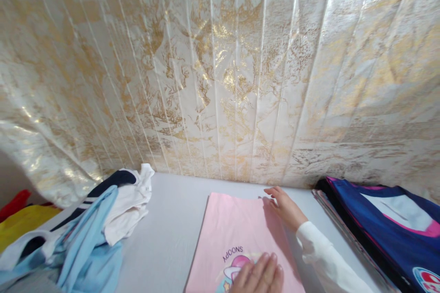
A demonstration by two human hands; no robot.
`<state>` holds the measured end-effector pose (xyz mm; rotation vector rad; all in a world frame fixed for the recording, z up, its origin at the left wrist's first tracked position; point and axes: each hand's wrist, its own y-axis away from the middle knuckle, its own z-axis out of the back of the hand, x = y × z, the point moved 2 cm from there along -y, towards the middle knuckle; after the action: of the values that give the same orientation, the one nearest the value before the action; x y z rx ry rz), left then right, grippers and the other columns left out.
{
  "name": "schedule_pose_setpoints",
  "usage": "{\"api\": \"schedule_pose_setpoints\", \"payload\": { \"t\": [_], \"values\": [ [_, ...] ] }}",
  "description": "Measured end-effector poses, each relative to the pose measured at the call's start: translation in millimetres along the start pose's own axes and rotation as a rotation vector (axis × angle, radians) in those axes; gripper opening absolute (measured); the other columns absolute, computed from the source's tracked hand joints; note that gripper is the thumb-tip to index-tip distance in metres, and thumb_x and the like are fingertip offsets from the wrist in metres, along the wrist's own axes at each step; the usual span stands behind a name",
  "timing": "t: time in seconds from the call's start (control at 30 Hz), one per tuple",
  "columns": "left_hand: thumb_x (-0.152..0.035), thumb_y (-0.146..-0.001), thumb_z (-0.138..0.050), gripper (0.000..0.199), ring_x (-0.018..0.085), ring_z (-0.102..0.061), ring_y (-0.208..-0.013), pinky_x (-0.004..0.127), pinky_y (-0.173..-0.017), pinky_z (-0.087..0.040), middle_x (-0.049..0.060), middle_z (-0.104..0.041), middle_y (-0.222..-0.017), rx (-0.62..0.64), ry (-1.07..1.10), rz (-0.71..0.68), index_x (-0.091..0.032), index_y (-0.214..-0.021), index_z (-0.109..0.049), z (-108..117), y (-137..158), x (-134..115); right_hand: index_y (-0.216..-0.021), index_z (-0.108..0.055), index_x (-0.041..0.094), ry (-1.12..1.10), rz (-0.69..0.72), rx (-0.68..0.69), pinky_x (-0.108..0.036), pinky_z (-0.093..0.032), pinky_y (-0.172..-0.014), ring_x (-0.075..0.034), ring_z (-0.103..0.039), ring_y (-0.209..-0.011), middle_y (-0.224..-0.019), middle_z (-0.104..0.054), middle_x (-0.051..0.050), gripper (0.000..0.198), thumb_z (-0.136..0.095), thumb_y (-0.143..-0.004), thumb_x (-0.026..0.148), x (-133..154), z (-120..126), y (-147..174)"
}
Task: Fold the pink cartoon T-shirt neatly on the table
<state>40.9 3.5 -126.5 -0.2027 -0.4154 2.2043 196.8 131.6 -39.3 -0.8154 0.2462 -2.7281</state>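
Note:
A pink folded garment [237, 224] lies flat on the grey-white table before me, with a cartoon print and the word SNOOPY, upside down to me. My left hand [259, 275] rests flat on it over the print, fingers stretched out and nothing held. At the garment's far right corner, my right hand [283, 207] in a white sleeve has its fingers extended and somewhat apart. Whether those fingertips touch the cloth, I cannot tell.
To the left is a loose heap of clothes [92, 238] in light blue, white and black. Yellow cloth [27, 224] and red cloth lie beyond it. A stack of folded garments [385, 224], navy on top, stands at right. A white-gold patterned curtain [220, 78] hangs behind the table.

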Motion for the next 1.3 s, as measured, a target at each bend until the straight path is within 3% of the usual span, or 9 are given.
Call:
{"api": "schedule_pose_setpoints", "payload": {
  "t": [0.13, 0.23, 0.37, 0.57, 0.7, 0.8, 1.1, 1.3],
  "values": [
    [-0.037, -0.091, -0.047, 0.061, 0.026, -0.029, -0.134, 0.04, -0.105, -0.034, 0.011, -0.027, -0.147, 0.074, -0.011, 0.174, -0.013, -0.143, -0.027, 63.4, 12.5, 55.9, -0.127, -0.05, 0.01, 0.1, 0.182, -0.067, -0.039, -0.036, -0.105, -0.022, -0.046, -0.124, -0.131, -0.052, -0.016, 0.047, -0.036, -0.083, 0.018, 26.2, -25.7, 41.1],
    [-0.037, -0.091, -0.045, 0.059, 0.026, -0.023, -0.136, 0.042, -0.109, -0.028, 0.011, -0.024, -0.149, 0.091, -0.035, 0.362, -0.012, -0.142, -0.029, 86.0, 14.1, 89.0, -0.134, -0.045, 0.009, 0.25, 0.172, -0.009, -0.045, -0.034, -0.106, -0.028, -0.032, -0.134, -0.143, -0.039, -0.016, 0.053, -0.039, -0.089, 0.036, 38.3, -47.7, 68.5],
    [-0.043, -0.092, -0.044, 0.06, 0.028, -0.019, -0.137, 0.046, -0.109, -0.025, 0.013, -0.018, -0.15, 0.115, -0.046, 0.431, -0.014, -0.143, -0.029, 76.3, 13.4, 105.1, -0.14, -0.036, 0.011, 0.371, 0.093, 0.082, -0.05, -0.025, -0.11, -0.03, -0.019, -0.138, -0.149, -0.026, -0.014, 0.068, -0.035, -0.089, 0.055, 47.5, -54.9, 78.4],
    [-0.054, -0.092, -0.036, 0.066, 0.029, -0.012, -0.138, 0.047, -0.109, -0.021, 0.015, -0.014, -0.15, 0.246, 0.012, 0.47, -0.015, -0.144, -0.027, 75.0, 9.1, 109.9, -0.142, -0.032, 0.012, 0.385, 0.02, 0.175, -0.051, -0.02, -0.111, -0.031, -0.015, -0.138, -0.15, -0.019, -0.012, 0.072, -0.031, -0.088, 0.06, 52.6, -45.4, 74.9],
    [-0.05, -0.093, -0.033, 0.064, 0.025, -0.009, -0.139, 0.043, -0.111, -0.018, 0.011, -0.011, -0.151, 0.285, 0.025, 0.441, -0.013, -0.145, -0.024, 88.0, -5.1, 114.2, -0.141, -0.036, 0.015, 0.332, 0.072, 0.137, -0.047, -0.028, -0.109, -0.027, -0.021, -0.137, -0.149, -0.024, -0.011, 0.066, -0.032, -0.09, 0.057, 41.4, -36.7, 63.0],
    [-0.052, -0.091, -0.034, 0.069, 0.027, -0.011, -0.139, 0.044, -0.111, -0.018, 0.014, -0.012, -0.151, 0.31, 0.023, 0.48, -0.008, -0.144, -0.025, 86.8, -13.5, 116.8, -0.14, -0.037, 0.013, 0.348, 0.073, 0.07, -0.045, -0.03, -0.109, -0.026, -0.024, -0.137, -0.148, -0.027, -0.012, 0.061, -0.035, -0.091, 0.051, 29.4, -33.1, 46.7],
    [-0.06, -0.09, -0.034, 0.073, 0.034, -0.006, -0.138, 0.05, -0.11, -0.016, 0.019, -0.012, -0.15, 0.201, -0.051, 0.555, -0.011, -0.144, -0.028, 66.5, -11.4, 116.7, -0.142, -0.031, 0.008, 0.429, 0.0, 0.111, -0.044, -0.021, -0.112, -0.027, -0.015, -0.139, -0.151, -0.019, -0.013, 0.072, -0.033, -0.089, 0.056, 27.4, -44.8, 39.8],
    [-0.053, -0.093, -0.033, 0.064, 0.03, -0.011, -0.138, 0.047, -0.108, -0.023, 0.015, -0.015, -0.15, 0.264, 0.012, 0.564, -0.012, -0.143, -0.028, 83.1, -10.7, 121.4, -0.143, -0.03, 0.008, 0.384, -0.019, 0.148, -0.044, -0.02, -0.112, -0.027, -0.012, -0.14, -0.151, -0.017, -0.014, 0.07, -0.037, -0.089, 0.053, 27.2, -35.4, 37.8]
  ]
}}
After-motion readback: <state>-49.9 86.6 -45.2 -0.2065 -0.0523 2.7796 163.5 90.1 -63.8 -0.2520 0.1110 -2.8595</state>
